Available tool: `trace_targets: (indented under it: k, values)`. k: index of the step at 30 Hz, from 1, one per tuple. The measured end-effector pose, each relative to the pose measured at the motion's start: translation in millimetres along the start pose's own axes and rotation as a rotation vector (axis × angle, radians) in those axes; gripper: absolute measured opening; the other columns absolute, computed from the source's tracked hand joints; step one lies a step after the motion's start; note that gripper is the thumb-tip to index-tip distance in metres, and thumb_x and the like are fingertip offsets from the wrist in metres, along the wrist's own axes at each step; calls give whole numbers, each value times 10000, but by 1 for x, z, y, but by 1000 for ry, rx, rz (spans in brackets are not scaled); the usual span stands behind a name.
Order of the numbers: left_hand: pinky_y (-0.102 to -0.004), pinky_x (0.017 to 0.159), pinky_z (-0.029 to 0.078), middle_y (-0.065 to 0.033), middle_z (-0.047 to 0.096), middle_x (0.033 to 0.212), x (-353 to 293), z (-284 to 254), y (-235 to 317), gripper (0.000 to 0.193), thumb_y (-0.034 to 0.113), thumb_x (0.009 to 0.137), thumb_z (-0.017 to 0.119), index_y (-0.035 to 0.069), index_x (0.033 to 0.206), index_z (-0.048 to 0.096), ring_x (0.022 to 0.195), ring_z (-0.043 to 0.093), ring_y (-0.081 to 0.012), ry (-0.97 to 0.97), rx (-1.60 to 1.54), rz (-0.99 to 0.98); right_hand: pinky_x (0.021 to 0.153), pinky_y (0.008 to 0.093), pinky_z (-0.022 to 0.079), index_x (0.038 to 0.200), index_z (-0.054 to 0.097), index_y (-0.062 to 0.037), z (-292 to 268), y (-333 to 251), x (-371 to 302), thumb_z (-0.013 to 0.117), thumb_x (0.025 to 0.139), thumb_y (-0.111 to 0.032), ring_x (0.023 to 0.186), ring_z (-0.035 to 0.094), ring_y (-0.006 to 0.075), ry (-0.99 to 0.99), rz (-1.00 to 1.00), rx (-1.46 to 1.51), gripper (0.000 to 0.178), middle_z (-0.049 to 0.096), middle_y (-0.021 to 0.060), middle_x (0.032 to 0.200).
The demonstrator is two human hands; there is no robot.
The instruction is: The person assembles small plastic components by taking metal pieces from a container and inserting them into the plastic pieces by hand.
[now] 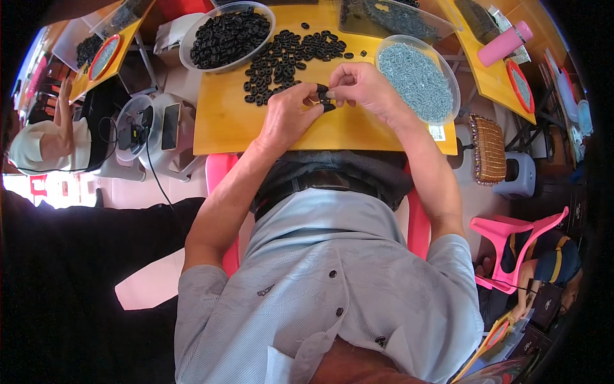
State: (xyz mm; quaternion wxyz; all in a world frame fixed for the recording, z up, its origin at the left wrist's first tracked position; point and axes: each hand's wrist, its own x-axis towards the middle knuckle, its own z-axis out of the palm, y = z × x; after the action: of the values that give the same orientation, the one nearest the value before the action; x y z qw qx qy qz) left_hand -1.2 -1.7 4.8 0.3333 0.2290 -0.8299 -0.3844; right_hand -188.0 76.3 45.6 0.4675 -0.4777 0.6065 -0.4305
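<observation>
My left hand [291, 115], with black covers on the tips of its thumb and a finger, pinches a small black oval part [324, 97] above the yellow table. My right hand [363, 91] meets it from the right, thumb and fingertips closed together beside the part. Whatever those fingertips hold is too small to make out. Just beyond my hands lie many loose black oval parts [281, 61], spread over the table top. A round clear tub [419, 80] full of small silvery screws stands right of my right hand.
At the back left, a clear bowl [227, 35] is heaped with black parts. A clear plastic bin [393, 19] sits along the far edge. The yellow table's near edge [307, 151] is at my waist. Other people work left and lower right; a pink chair [521, 246] stands right.
</observation>
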Motion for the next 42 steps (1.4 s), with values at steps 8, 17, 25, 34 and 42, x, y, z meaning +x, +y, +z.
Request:
trace_targets:
  k: [8,17,25,34,42]
  values:
    - [-329,694,538,-139,691,801,-3,0,-3,197,107,756,711,-2,909,653,750,701,-234,4,13,-3,543,220,439,874,620,-18,2,2,0,699,824,-17,626,615,94,-21,13,59,93,634,27,708]
    - [-346,690,540,-144,676,787,-1,-1,-5,167,122,762,718,14,873,656,740,690,-271,37,122,51,552,242,458,871,628,-11,0,7,5,689,808,-1,609,613,107,-28,-19,75,87,638,41,701]
    - [-375,669,530,-173,655,795,-3,0,-1,139,89,767,700,8,863,640,736,669,-314,36,96,34,541,236,444,870,608,-17,3,3,1,694,808,-11,592,596,101,-7,-34,95,106,636,41,690]
    - [-403,655,505,-158,616,785,-5,-1,4,140,71,782,678,-2,866,593,740,632,-342,9,66,62,572,239,440,878,594,-10,4,-2,-2,696,801,-1,621,599,115,-18,-17,91,128,624,40,708]
    - [-394,629,512,-137,634,779,-12,-1,13,251,130,759,716,24,958,605,706,640,-318,-2,-24,-120,542,237,468,955,660,13,-5,5,1,663,815,-28,636,639,111,59,-24,-3,146,662,51,747]
